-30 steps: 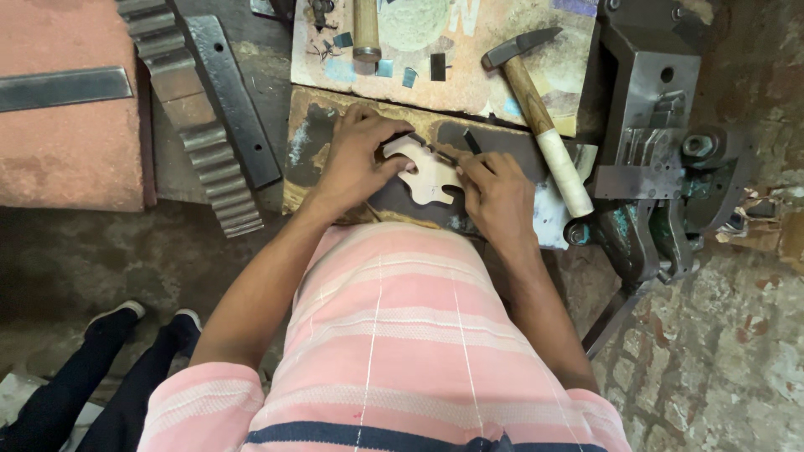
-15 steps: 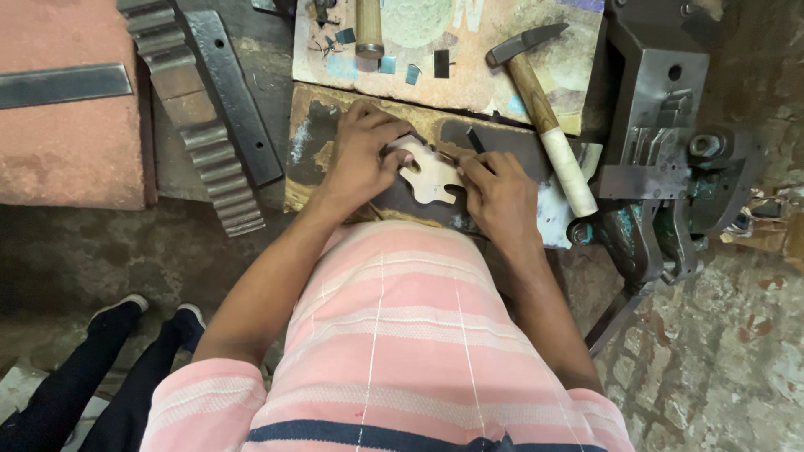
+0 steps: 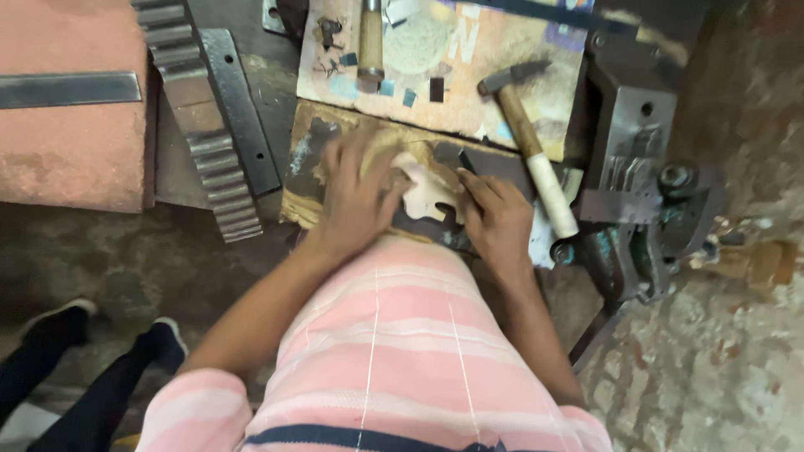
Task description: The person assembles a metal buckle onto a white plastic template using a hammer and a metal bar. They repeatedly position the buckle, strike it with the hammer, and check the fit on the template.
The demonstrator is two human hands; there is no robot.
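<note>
A pale, flat cut-out piece with a wavy outline lies on a dark block on a worn wooden board. My left hand presses flat on the left part of the piece, fingers spread and blurred. My right hand rests on the piece's right edge, fingers curled against it. A hammer with a wooden handle lies just right of my right hand.
A toothed metal bar and a flat steel strip lie to the left. A colourful stained board with a wooden-handled tool sits behind. A grey metal vise stands on the right. Another person's dark shoes show lower left.
My left hand has slid across the pale piece and is blurred with motion. The view has shifted slightly. My right hand stays at the piece's right edge.
</note>
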